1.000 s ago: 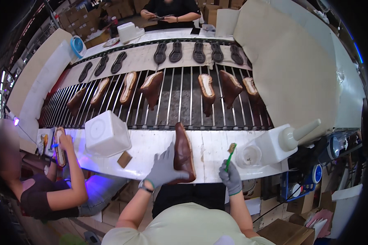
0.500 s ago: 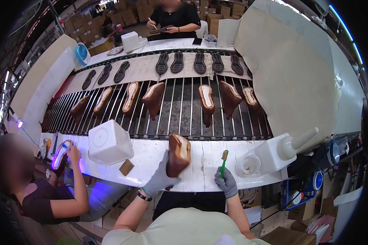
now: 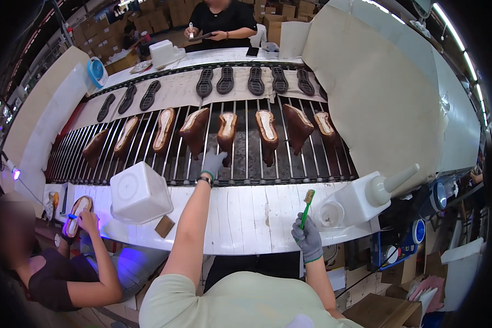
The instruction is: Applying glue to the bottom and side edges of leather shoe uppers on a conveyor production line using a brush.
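Observation:
My left hand (image 3: 214, 163), in a grey glove, reaches over the near edge of the roller rack. Its fingers are apart, beside the lower end of a brown shoe upper (image 3: 227, 130) that stands sole side up on the bars, its pale bottom showing. Whether the fingertips still touch the upper is hard to see. Over the white table's front edge, my gloved right hand (image 3: 310, 239) is closed round a green-handled brush (image 3: 308, 203), bristles upward. Close by it are a small clear cup (image 3: 330, 215) and a white squeeze bottle with a long spout (image 3: 361, 201).
More brown uppers (image 3: 267, 131) stand along the rack (image 3: 246, 158), with dark soles (image 3: 224, 81) on a cloth strip behind. A white plastic box (image 3: 139, 192) and a brown block (image 3: 164, 226) lie on the table (image 3: 235, 229). Co-workers sit at left (image 3: 85, 273) and stand beyond (image 3: 224, 24).
My left hand has carried the brown upper from over the table onto the rack, and its fingers have come away from their grip. My right hand keeps the brush, shifted slightly right.

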The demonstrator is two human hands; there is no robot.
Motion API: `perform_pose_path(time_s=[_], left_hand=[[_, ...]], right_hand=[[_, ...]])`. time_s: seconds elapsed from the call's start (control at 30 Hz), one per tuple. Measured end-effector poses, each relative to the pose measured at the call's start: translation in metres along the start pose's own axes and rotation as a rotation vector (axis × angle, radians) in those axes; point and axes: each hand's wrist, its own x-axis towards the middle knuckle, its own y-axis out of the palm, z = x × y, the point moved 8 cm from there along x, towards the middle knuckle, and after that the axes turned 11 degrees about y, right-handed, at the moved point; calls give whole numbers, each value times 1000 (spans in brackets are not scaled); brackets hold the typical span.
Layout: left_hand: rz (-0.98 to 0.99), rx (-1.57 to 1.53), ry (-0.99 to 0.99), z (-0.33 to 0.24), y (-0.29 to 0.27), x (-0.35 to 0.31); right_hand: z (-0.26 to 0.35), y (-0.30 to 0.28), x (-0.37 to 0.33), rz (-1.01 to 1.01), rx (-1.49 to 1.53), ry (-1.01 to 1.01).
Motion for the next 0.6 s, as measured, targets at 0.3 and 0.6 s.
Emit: perform_pose_path(time_s=[0.3, 0.6], left_hand=[[-96, 1002, 373, -37, 132, -125], [26, 1115, 429, -42, 149, -127]], right_hand=[[126, 46, 74, -528, -767, -201], [252, -23, 235, -980, -1166, -478]])
